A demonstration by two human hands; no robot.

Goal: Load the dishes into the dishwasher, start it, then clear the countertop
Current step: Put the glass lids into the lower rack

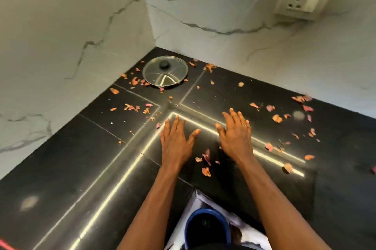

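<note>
Head view, kitchen corner. Black polished stone countertop (61, 158) meets white veined marble walls. Dry orange-pink peel scraps (277, 118) lie scattered across it, thickest round the corner and off to the right. Left hand (176, 140) and right hand (236, 138) are both low over the slab near its middle, palms down, fingers straight and only slightly spread, holding nothing. Whether they touch the stone I cannot tell. I read the flat palms as set for sweeping: a broad edge gathers light flakes better than a pinch. Round glass lid with black knob (165, 72) lies flat in the far corner, scraps touching its rim. Blue-rimmed dark bin (207, 210) sits below the counter edge, between the forearms, likely parked there to catch what gets raked forward. Dishwasher not in view; I judge this is the clearing stage. Risk: flakes skating past the bin's mouth.
</note>
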